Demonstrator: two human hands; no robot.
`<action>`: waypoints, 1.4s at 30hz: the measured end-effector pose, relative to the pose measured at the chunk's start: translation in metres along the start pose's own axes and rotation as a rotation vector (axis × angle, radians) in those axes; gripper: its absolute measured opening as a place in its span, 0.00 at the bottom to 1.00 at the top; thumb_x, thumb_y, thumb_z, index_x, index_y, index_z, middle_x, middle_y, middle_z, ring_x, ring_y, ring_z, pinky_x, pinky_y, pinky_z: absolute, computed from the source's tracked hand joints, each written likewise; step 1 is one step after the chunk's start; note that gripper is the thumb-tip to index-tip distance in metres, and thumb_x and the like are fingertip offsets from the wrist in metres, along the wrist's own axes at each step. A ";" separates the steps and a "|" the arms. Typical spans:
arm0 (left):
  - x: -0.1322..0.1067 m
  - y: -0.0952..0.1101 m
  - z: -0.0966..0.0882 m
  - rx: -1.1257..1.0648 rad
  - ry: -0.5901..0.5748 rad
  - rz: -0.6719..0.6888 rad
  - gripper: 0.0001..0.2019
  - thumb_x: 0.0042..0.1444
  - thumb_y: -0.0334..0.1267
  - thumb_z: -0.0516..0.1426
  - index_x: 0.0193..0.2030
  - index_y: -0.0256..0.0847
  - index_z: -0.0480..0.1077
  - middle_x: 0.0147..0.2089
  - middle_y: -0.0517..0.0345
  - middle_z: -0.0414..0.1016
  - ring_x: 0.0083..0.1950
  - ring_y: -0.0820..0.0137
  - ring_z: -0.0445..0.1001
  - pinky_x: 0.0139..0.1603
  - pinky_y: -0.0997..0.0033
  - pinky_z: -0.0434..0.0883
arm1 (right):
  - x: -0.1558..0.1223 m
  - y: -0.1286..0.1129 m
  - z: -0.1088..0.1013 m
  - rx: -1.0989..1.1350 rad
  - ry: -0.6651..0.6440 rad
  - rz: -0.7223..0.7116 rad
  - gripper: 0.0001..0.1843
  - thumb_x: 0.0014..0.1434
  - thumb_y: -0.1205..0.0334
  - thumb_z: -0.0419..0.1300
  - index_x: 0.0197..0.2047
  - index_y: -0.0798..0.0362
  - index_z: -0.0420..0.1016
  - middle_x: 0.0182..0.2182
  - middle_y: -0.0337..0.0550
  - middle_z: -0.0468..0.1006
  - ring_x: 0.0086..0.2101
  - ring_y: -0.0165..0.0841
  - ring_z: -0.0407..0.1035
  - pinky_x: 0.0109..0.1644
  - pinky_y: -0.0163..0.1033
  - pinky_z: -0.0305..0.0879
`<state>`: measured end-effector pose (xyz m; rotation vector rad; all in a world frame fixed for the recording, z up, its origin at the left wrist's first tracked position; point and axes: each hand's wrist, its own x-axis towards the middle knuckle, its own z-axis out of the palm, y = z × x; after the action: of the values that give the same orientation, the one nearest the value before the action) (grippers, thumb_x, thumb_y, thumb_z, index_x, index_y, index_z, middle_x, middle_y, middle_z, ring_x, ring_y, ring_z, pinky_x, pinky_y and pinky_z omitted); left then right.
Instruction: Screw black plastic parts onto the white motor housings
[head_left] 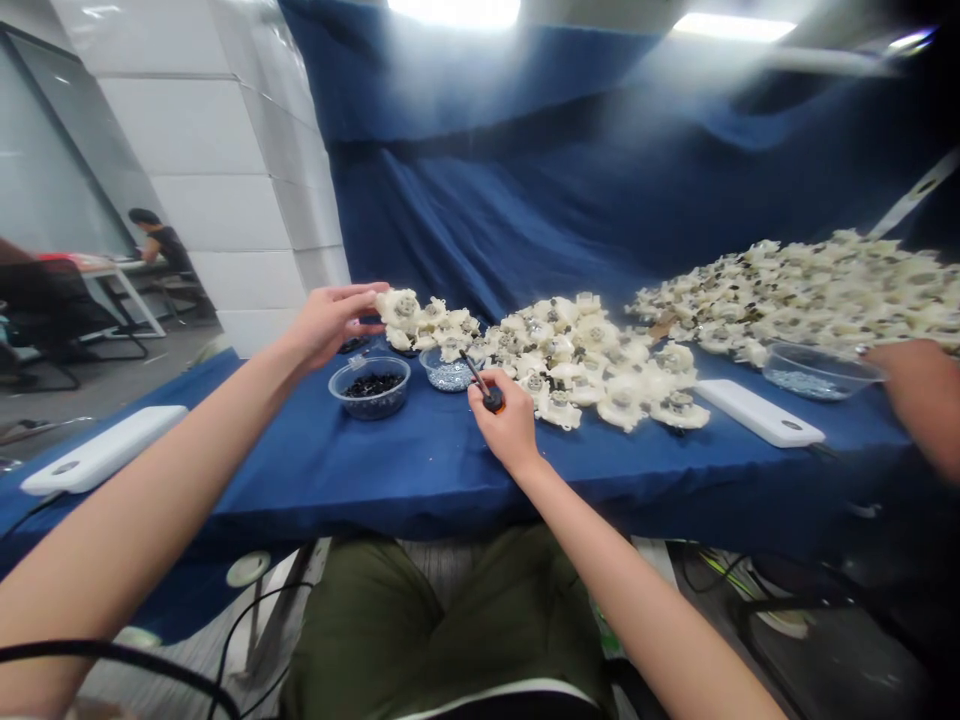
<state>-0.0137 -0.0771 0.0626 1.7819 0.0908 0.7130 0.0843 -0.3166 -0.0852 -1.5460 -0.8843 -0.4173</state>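
Cream plastic part [403, 308] at fingertips of left hand [328, 320], grip unclear; right hand [508, 425] gripping screwdriver [492, 400].

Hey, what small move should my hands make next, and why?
Perhaps draw the cream part by your left hand toward your right hand. That part sits at your left fingertips, at the left end of the pile, while your right hand holds a slim dark tool.

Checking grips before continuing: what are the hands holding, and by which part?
The right hand holds a screwdriver-like tool by its handle. The left hand is at the edge of a cream part; grip unclear.
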 end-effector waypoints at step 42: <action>-0.115 -0.097 0.051 -0.044 -0.414 -0.178 0.32 0.48 0.39 0.72 0.56 0.48 0.62 0.58 0.51 0.75 0.60 0.63 0.75 0.60 0.62 0.71 | -0.003 0.011 0.007 -0.134 -0.350 -0.088 0.12 0.65 0.56 0.59 0.49 0.45 0.80 0.46 0.40 0.84 0.45 0.38 0.78 0.49 0.41 0.71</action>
<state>-0.0529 -0.1344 -0.0804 1.8177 -0.0447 0.2096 0.0892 -0.3101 -0.0961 -1.7387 -1.2185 -0.2761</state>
